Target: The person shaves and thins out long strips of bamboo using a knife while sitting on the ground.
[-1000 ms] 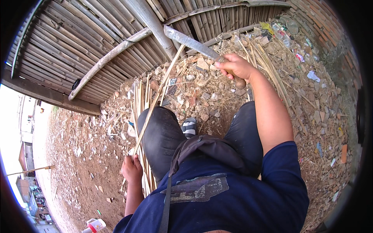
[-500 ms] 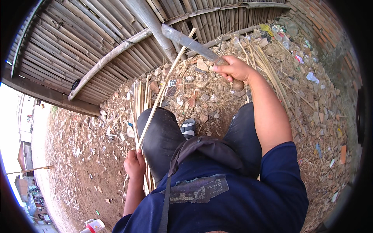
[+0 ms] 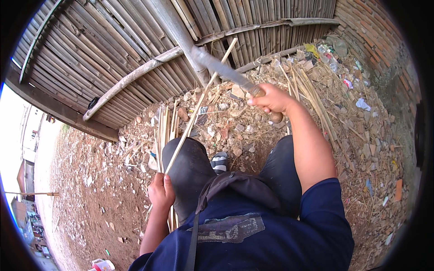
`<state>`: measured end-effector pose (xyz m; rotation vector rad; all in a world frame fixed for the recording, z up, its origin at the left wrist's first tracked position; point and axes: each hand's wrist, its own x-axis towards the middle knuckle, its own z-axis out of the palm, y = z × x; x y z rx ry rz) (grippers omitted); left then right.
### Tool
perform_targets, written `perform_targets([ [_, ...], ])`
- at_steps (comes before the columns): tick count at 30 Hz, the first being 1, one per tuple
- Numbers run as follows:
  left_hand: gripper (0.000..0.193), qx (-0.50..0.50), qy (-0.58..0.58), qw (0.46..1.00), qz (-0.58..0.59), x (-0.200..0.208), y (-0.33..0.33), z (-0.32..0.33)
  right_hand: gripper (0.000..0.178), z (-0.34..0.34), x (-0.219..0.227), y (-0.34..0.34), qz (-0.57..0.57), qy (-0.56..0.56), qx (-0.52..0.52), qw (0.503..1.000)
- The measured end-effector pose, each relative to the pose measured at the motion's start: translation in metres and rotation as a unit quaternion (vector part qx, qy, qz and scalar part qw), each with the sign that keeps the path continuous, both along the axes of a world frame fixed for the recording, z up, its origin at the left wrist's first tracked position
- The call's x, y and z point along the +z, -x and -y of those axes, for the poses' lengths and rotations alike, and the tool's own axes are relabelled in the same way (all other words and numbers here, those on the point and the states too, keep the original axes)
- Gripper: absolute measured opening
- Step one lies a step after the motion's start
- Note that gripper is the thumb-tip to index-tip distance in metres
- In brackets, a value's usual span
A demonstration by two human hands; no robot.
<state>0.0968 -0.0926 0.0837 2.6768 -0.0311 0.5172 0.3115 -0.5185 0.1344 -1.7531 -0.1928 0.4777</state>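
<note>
"Now, which edges bound the room?"
"Bamboo wall (image 3: 131,49) ahead, brick wall (image 3: 375,36) rightward; rubble-strewn ground (image 3: 104,189) spreads leftward."
"And each grip?"
"Left hand (image 3: 161,192), low, closes around the strip (image 3: 191,125) slanting past the knee (image 3: 185,156); right hand (image 3: 271,99), raised, clenches the knife (image 3: 230,74)."

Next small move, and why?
Probably bring the broad, grey-bladed machete in the right hand against the long, pale bamboo-like strip: the left hand grips it lower down, and blade and strip cross in view, though contact is unclear.
</note>
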Motion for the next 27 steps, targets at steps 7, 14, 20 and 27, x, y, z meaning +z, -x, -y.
perform_targets([
  [7, 0.031, 0.013, 0.043, 0.998, -0.045, -0.001, -0.005, 0.001, 0.019, 0.002, -0.003, -0.002, -0.007, -0.024, 0.053, 0.998],
  [14, 0.030, 0.009, 0.004, 0.999, -0.046, 0.002, -0.007, 0.010, 0.018, -0.018, 0.009, 0.009, -0.003, 0.053, 0.011, 0.999],
  [20, 0.029, -0.008, -0.008, 1.000, -0.022, -0.002, -0.016, 0.008, 0.023, -0.024, 0.011, 0.013, 0.016, 0.060, 0.070, 0.996],
  [27, 0.028, 0.001, -0.003, 1.000, -0.031, -0.002, -0.011, 0.014, 0.021, 0.005, -0.002, 0.000, 0.005, -0.055, -0.057, 0.997],
])
